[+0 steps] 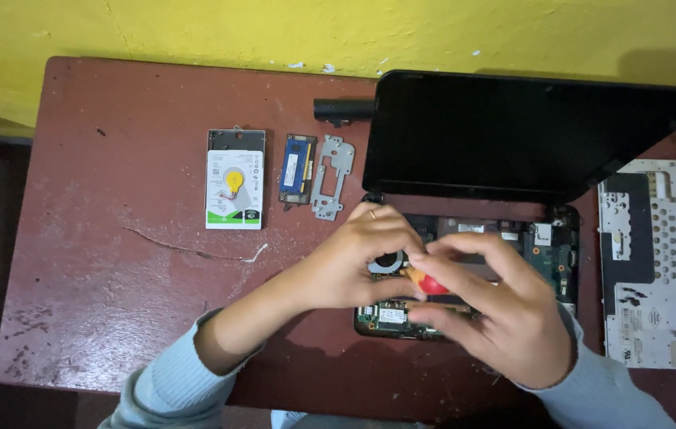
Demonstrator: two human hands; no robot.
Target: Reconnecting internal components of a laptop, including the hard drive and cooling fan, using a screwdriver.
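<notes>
Below, I see worn reddish table (115, 262) against yellow wall (195, 32) — opened laptop (465, 262) at centre; left hand (354, 258) curled on it, right hand (497, 310) pinching red-handled screwdriver (429, 283); hard drive (234, 189) apart.

Old red desk (115, 262), paint worn, scratched and rough. Dark laptop screen (505, 135), smooth and a bit shiny. Opened laptop (548, 246) with green boards and bare metal bits. Red plastic screwdriver (431, 284), glossy, in the fingers (465, 274) of the right hand (505, 310). Grey metal bracket (332, 176), dull. Hard drive (234, 189) with a paper label on metal. White plate (646, 262), matt, full of holes. Soft blue cloth sleeve (171, 381). Yellow wall (195, 32), rough and chipped.
</notes>
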